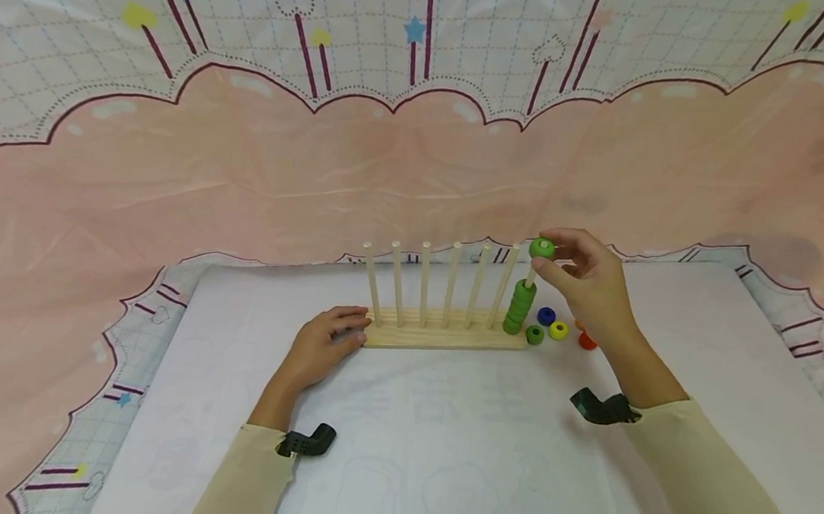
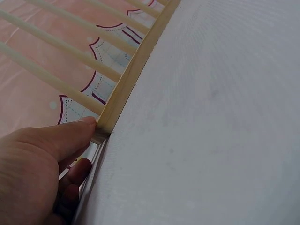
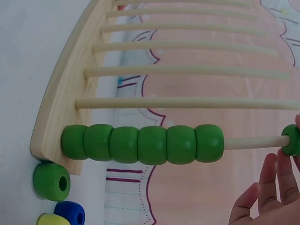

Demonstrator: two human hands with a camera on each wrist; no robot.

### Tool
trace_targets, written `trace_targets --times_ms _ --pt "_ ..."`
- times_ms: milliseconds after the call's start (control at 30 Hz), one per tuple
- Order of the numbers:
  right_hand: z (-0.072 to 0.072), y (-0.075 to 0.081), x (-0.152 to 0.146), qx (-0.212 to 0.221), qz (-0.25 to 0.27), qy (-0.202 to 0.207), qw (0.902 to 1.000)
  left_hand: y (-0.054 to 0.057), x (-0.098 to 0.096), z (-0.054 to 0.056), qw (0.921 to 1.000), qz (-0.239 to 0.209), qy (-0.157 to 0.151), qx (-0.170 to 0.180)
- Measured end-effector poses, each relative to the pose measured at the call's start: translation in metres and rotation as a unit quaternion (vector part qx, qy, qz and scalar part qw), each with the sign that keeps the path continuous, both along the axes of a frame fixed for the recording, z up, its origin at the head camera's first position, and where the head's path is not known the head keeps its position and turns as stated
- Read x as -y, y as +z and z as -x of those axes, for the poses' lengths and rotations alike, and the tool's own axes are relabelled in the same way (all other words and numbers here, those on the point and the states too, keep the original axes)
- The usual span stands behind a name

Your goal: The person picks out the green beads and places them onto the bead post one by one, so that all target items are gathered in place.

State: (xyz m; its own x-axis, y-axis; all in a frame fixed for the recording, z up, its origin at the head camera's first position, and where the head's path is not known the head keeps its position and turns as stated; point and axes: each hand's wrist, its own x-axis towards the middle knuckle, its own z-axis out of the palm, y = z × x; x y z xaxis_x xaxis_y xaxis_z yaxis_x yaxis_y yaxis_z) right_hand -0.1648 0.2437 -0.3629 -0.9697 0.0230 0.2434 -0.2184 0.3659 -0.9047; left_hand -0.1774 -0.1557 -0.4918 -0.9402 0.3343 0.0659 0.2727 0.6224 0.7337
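Right hand [image 1: 590,286]: fingertips pinched on a green bead [image 1: 542,248], held at the tip of the rightmost peg [image 3: 253,142], bore apparently just over the peg end; remaining fingers [image 3: 269,180] loosely curled beneath. Below on the same peg: a stack of six green beads [image 3: 143,144] seated against the wooden base [image 1: 449,338], with a bare length of peg between stack and held bead.

Left hand [image 1: 323,344]: thumb [image 2: 70,133] and fingers closed lightly on the left end of the base, pressing it down against the white mat [image 1: 437,444]; nothing lifted. Six further pegs [image 1: 424,283] to the left of the loaded one, all bare.

Loose items on the mat off the right end of the base: another green bead [image 1: 534,334] touching the base end, a blue bead [image 1: 546,315], a yellow bead [image 1: 558,330] and an orange bead [image 1: 587,340] partly hidden behind the right hand. Base located near the far edge of the mat, roughly mid-width.

Step in hand, as judged: threading the seventh green bead onto the rightmost peg. Next move calls for: bore kept in line with the peg axis, pinch released once centred, bead dropped to the stack, base held steady throughout; loose green bead nearest for pickup
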Motion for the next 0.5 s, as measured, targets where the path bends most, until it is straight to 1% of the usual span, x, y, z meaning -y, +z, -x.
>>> trace_targets --times_ms 167,500 --pt "0.0007 -0.0006 0.0002 -0.004 0.002 0.004 1.0000 0.0001 -0.0001 -0.0004 1.0000 0.004 0.001 -0.005" --pt "0.0005 0.0011 0.0002 -0.005 0.002 0.005 1.0000 0.0029 -0.0012 -0.0018 1.0000 0.001 0.004 0.001"
